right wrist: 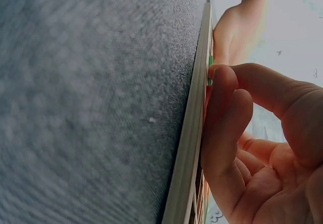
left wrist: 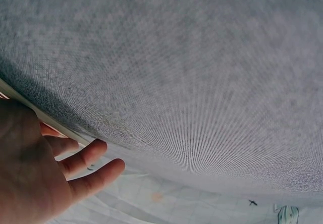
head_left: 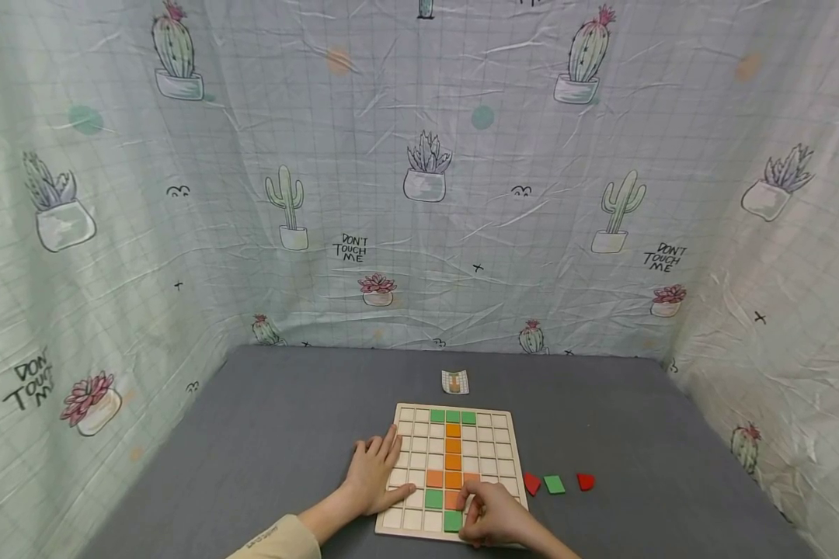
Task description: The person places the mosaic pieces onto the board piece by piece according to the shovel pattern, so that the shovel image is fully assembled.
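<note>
A square wooden grid board [head_left: 492, 522] lies on the grey table, with green and orange square tiles in several of its cells. My left hand [head_left: 375, 473] rests on the board's left edge, fingers spread and thumb across a lower cell. In the left wrist view, the fingers of the left hand [left wrist: 65, 168] are extended by the board's rim. Over the lower right part of the board, my right hand [head_left: 492, 514] has curled fingers at a green tile [head_left: 452, 521] in the bottom row. The right wrist view shows the right hand's [right wrist: 262, 143] thumb and index finger pinched against a green tile [right wrist: 210, 61].
To the right of the board lie a red piece [head_left: 532, 484], a loose green tile [head_left: 554, 484] and another red piece [head_left: 585, 482]. A small printed card [head_left: 454, 382] is behind the board. A cactus-patterned curtain [head_left: 426, 233] encloses the table's back and sides.
</note>
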A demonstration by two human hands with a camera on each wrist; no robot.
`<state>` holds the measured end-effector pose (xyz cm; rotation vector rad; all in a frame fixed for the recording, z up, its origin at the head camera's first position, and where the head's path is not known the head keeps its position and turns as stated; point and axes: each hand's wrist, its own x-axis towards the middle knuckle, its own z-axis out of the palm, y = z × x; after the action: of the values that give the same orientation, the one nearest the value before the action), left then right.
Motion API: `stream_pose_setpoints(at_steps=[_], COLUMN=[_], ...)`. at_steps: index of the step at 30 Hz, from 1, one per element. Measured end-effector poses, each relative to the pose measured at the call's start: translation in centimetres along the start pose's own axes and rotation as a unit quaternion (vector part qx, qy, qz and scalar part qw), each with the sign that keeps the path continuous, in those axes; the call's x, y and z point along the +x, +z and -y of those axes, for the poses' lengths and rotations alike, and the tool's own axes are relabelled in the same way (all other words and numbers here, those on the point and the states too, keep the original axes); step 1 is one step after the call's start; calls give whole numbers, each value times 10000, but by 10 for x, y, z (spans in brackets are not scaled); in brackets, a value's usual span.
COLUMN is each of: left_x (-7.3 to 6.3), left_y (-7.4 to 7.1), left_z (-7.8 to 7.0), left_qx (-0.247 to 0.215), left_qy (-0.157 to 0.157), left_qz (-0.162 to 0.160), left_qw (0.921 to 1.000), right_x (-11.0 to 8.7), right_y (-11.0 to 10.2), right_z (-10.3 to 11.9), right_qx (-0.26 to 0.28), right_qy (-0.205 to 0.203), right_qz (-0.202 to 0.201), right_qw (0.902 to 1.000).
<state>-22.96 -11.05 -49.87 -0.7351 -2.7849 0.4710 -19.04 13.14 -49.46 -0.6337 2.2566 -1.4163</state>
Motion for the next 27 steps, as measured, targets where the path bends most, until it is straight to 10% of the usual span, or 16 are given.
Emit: stream_pose_setpoints(at_steps=[22,27], left_x=[0,1], left_y=[11,3], left_z=[0,1], left_qx=[49,-4], left_qy=[14,6], left_qz=[-396,-77], left_qw=[9992,10000], right_x=[2,4], right_y=[1,-2], right_z=[3,5], right_qx=[-246,-153], right_qy=[36,83], right_qz=[-90,103], right_qw=[9997,9998])
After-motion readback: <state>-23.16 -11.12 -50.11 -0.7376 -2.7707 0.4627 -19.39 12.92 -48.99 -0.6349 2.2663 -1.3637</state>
